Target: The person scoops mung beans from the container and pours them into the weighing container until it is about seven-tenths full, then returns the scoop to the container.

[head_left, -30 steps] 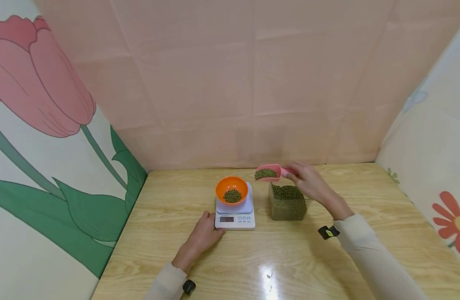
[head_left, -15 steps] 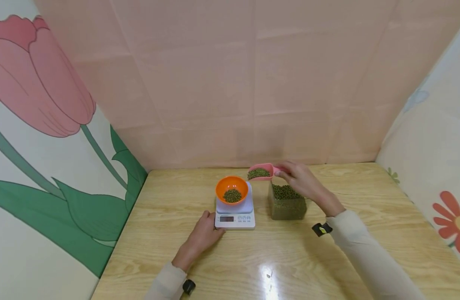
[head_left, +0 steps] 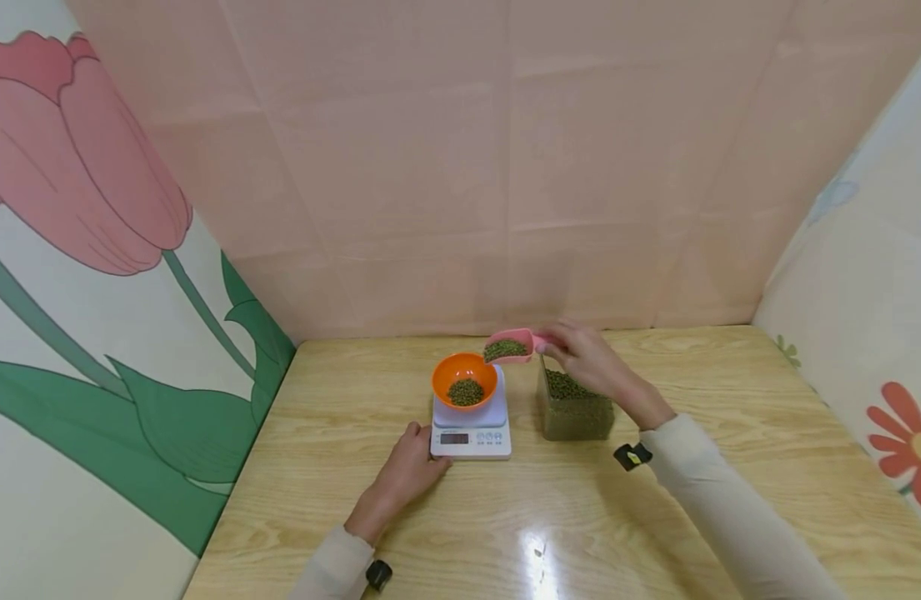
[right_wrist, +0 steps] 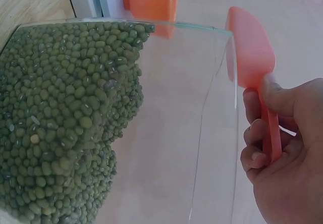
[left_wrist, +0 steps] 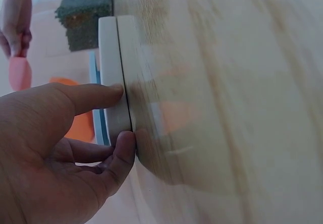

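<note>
My right hand (head_left: 586, 360) grips the handle of a pink scoop (head_left: 522, 335) loaded with green mung beans. The scoop's front edge is beside the right rim of an orange bowl (head_left: 445, 372), held above it. A small pile of mung beans (head_left: 465, 392) lies in the bowl, which stands on a white kitchen scale (head_left: 471, 451). With thumb and fingers my left hand (left_wrist: 65, 148) holds the scale's front left corner. In the right wrist view the hand's fingers (right_wrist: 256, 158) curl round the scoop's handle; the scoop's contents are hidden there.
A clear square container (head_left: 578, 421) partly filled with mung beans stands right of the scale, under my right forearm. Its transparent wall (right_wrist: 214, 133) rises above the beans. The wooden table (head_left: 340, 392) meets a pink backdrop (head_left: 400, 275) behind, with painted walls at both sides.
My right hand has carried the loaded scoop leftward from above the container to the bowl's right rim. The left hand, scale and bowl have stayed in place.
</note>
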Available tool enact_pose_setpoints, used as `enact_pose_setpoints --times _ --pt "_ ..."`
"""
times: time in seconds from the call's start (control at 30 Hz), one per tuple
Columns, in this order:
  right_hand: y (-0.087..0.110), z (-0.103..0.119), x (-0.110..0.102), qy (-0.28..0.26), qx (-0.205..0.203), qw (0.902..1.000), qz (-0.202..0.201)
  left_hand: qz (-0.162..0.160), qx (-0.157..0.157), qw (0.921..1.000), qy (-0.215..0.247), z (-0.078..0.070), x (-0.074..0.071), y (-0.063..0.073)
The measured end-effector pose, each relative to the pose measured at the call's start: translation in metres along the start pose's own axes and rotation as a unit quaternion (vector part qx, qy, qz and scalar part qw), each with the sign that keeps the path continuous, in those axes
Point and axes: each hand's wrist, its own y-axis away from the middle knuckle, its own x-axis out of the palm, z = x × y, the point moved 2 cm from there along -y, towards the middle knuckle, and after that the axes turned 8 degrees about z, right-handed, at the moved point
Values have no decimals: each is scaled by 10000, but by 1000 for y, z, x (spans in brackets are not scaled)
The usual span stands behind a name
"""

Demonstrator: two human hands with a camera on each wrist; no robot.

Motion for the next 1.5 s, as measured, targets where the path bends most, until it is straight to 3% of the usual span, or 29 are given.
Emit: enact_pose_setpoints --times 0.33,0.83,1.5 --pt "-5 6 6 89 47 9998 190 -40 50 9999 -104 1 1 0" --pt "-12 8 20 352 -263 9986 290 20 -81 9999 59 1 2 -1" --pt "-14 8 26 570 -130 9967 565 30 -73 10000 33 2 2 -2"
